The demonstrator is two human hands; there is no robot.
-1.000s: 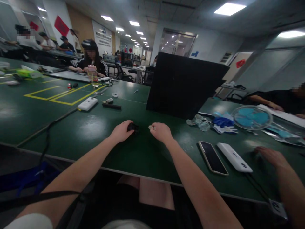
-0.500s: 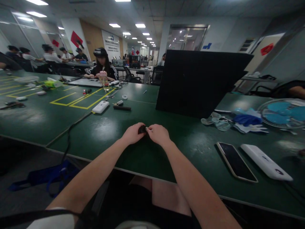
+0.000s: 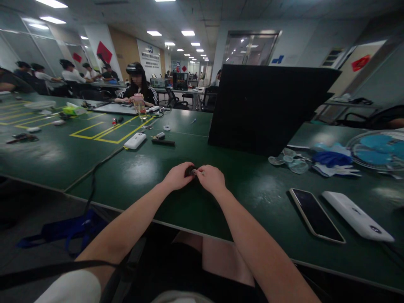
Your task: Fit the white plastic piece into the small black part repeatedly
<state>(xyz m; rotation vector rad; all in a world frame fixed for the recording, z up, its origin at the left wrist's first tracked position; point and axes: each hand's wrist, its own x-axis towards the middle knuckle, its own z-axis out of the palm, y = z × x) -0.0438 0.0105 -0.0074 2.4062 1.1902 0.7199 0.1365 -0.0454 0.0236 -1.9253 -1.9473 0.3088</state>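
Observation:
Close together over the green table [image 3: 189, 210], both my hands are at a small dark round object [image 3: 190, 171]. My left hand [image 3: 179, 176] is closed around it from the left. My right hand [image 3: 211, 179] is pinched at its right side, on a small pale piece [image 3: 200, 172] that shows between thumb and fingers. Fingertips hide most of both parts, and what they are cannot be told. Beyond my hands, a black bar [image 3: 163, 142] lies beside a small grey-white item [image 3: 160, 136].
A large black panel [image 3: 268, 109] stands ahead to the right. A phone [image 3: 316, 214], a white device [image 3: 356, 215], gloves [image 3: 334, 162] and a fan [image 3: 378, 149] are on the right. At left lies a white power bank [image 3: 135, 141] with a cable. A person [image 3: 137, 86] sits opposite.
The view has shifted slightly. My right fingers have moved a little on the pale piece, and more of it and of the dark object's round end now shows.

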